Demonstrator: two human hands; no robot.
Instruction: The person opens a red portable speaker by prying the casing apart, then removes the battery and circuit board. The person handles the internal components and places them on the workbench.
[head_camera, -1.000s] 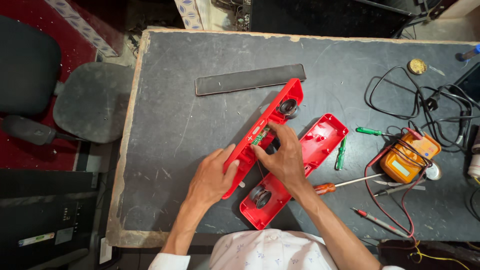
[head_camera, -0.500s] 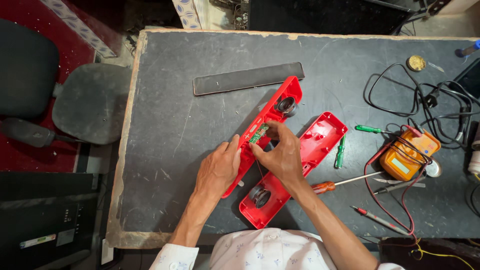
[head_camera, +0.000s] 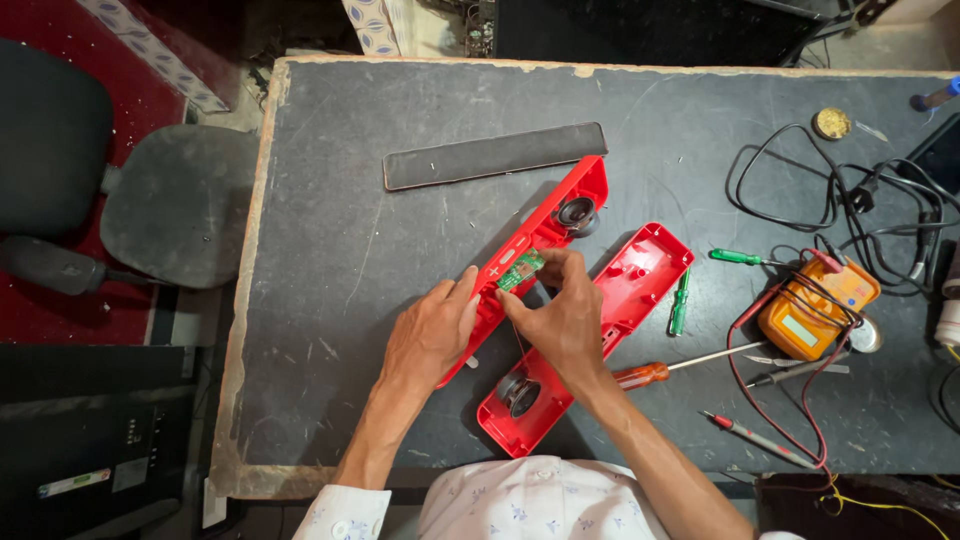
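Since the earlier frame: I see the left hand (head_camera: 432, 335) has slid up along the red shell, and the right hand (head_camera: 562, 312) now pinches the little board higher, near the shell's middle.

Chair: a grey office chair (head_camera: 170, 205) stands off the table's left edge.

Grille strip: a dark speaker grille (head_camera: 495, 155) lies flat on the grey table (head_camera: 330, 230), apart from the hands.

Left hand: laid open and flat against the edge of the front red shell (head_camera: 560, 205), steadying it, not wrapped around anything.

Circuit board: a small green circuit board (head_camera: 521, 268) sits over the front shell's mid-section, held up between the right hand's fingertips.

Right hand: closed in a pinch on the board (thumb below, fingers above).

Handling, my judgement: the board looks light, stiff and fragile; I'd hold it by its edges, never the parts. The shell is light, rigid, slick plastic, best held by its long rim.

Back shell: a second red shell half (head_camera: 630, 290) lies just beside the first, a round speaker at its near end.

Tools: green screwdriver (head_camera: 680, 302), orange-handled screwdriver (head_camera: 640, 375), then an orange multimeter (head_camera: 818, 305) with tangled leads.
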